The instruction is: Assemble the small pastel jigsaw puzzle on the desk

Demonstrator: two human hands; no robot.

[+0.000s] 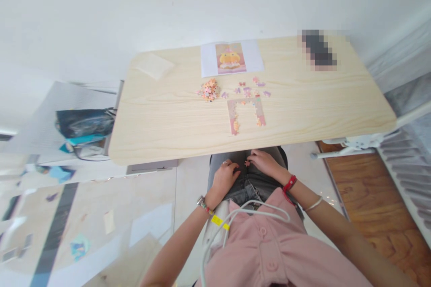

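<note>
Over my lap, just below the table's front edge, my right hand pinches a small pinkish jigsaw piece at its fingertips. My left hand rests on my thigh beside it, fingers loosely bent and apart, with nothing visible in them. On the table lies a partly joined jigsaw, a frame of pieces along the top and both sides. Loose purple and pink pieces are scattered just above it. To their left sits a heaped pile of mostly orange and pink pieces.
A printed sheet with a yellow cartoon picture lies at the table's back. A pale flat packet is at the back left, a blurred dark object at the back right. A white cable crosses my lap.
</note>
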